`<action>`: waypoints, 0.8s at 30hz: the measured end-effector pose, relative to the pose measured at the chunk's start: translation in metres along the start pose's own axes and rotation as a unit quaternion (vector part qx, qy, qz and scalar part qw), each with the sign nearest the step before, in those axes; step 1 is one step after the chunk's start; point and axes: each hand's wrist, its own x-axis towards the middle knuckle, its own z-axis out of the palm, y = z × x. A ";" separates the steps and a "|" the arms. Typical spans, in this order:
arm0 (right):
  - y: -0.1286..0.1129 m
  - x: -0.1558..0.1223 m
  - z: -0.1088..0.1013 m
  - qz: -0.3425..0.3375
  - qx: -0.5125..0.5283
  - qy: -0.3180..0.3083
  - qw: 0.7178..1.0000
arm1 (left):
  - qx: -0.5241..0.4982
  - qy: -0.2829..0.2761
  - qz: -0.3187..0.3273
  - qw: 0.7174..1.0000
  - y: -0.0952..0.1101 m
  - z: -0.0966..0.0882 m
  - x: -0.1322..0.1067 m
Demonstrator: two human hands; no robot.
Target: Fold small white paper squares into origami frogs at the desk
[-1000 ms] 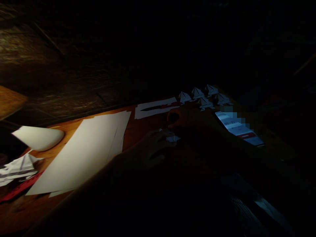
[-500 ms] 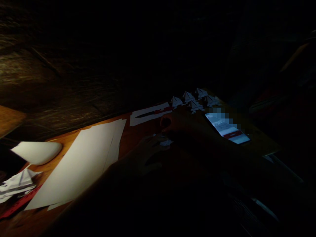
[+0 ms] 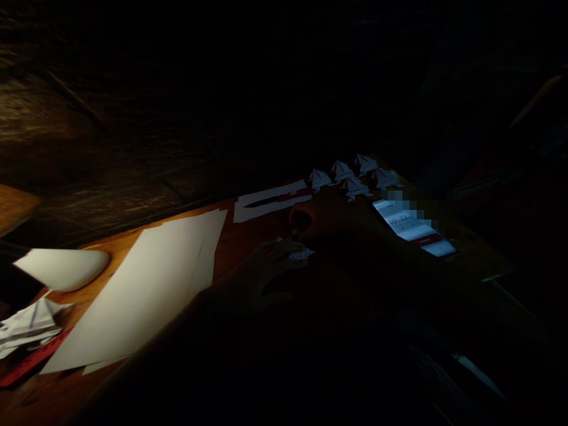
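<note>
In the dim middle of the table, my left hand lies with its fingers stretched out and the thumb apart. Its fingertips rest on a small piece of folded paper, which shows partly beneath them. Just beyond, my right hand is curled, its index finger and thumb bent down beside the left fingertips and the folded paper. Darkness hides whatever is between the right fingers. A knife with a red handle lies on a strip of white paper behind the hands.
Several folded paper figures stand at the far end. A lit phone showing a timer lies right of them. White sheets cover the left side, near a curled white paper, a crumpled paper and a red object.
The view has shifted slightly. Both hands keep nearly the same place over the folded paper, with only a small movement of the fingers.
</note>
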 end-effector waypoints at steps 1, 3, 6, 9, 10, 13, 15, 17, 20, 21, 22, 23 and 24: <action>-0.001 -0.001 0.000 -0.002 -0.011 0.000 1.000 | 0.000 0.001 0.001 1.000 0.000 0.000 0.000; -0.002 -0.002 0.001 0.004 -0.036 0.004 0.999 | -0.001 0.004 0.006 1.000 -0.001 0.001 0.000; -0.002 -0.003 0.005 0.009 -0.043 0.017 0.999 | -0.004 0.011 0.014 1.000 -0.002 0.002 -0.001; 0.001 -0.002 0.008 -0.002 -0.032 0.019 0.999 | -0.007 0.014 0.023 1.000 -0.004 0.002 -0.002; 0.002 -0.002 0.007 -0.007 -0.036 0.016 0.999 | -0.009 0.014 0.026 1.000 -0.005 0.001 -0.002; 0.000 -0.005 0.004 -0.021 -0.052 0.009 0.998 | -0.011 0.010 0.038 0.999 -0.007 0.000 -0.004; -0.003 -0.007 0.000 -0.017 -0.063 0.007 0.998 | -0.012 0.006 0.048 0.999 -0.008 0.000 -0.006; -0.006 -0.007 -0.001 -0.011 -0.076 0.008 0.997 | -0.014 0.002 0.061 0.998 -0.010 0.002 -0.006; -0.006 -0.006 0.000 -0.004 -0.085 0.004 0.996 | -0.014 0.010 0.086 0.996 -0.014 0.005 -0.007; -0.005 -0.006 0.001 -0.001 -0.080 0.002 0.997 | -0.013 0.017 0.094 0.995 -0.015 0.006 -0.007; -0.004 -0.005 0.002 0.001 -0.071 0.000 0.998 | -0.011 0.024 0.099 0.995 -0.016 0.008 -0.007; -0.003 -0.005 0.003 0.000 -0.060 0.000 0.998 | -0.009 0.030 0.102 0.994 -0.018 0.009 -0.007; -0.002 -0.005 0.003 -0.004 -0.050 0.001 0.999 | -0.008 0.033 0.103 0.994 -0.019 0.010 -0.007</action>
